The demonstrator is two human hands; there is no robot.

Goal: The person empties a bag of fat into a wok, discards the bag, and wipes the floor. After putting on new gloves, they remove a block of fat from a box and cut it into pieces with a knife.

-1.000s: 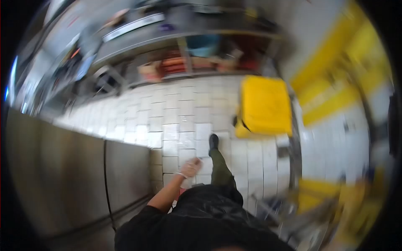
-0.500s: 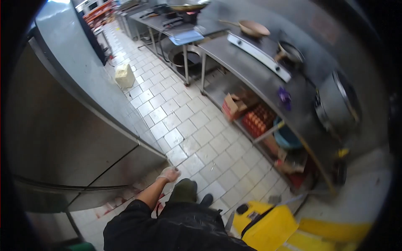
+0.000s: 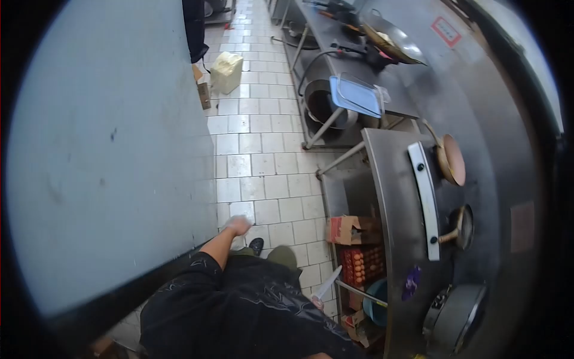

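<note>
I see my gloved left hand [image 3: 238,225] blurred, grip impossible to tell, just beside the smooth steel cabinet [image 3: 107,149], above glossy square white floor tiles [image 3: 263,179].

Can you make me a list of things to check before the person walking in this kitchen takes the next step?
1. Floor straight ahead free of things: ok, the white tiles ahead look bare.
2. Yellowish box on the floor farther up the aisle: not ok, it stands near the left side of the path.
3. Left hand empty: cannot tell, it is blurred and looks gloved.
4. Right hand: cannot tell; a knife blade shows by the body, but the hand itself is hidden.
5. Pans on the counter sit away from the edge: ok.
6. Egg trays under the counter tucked in: ok.
</note>
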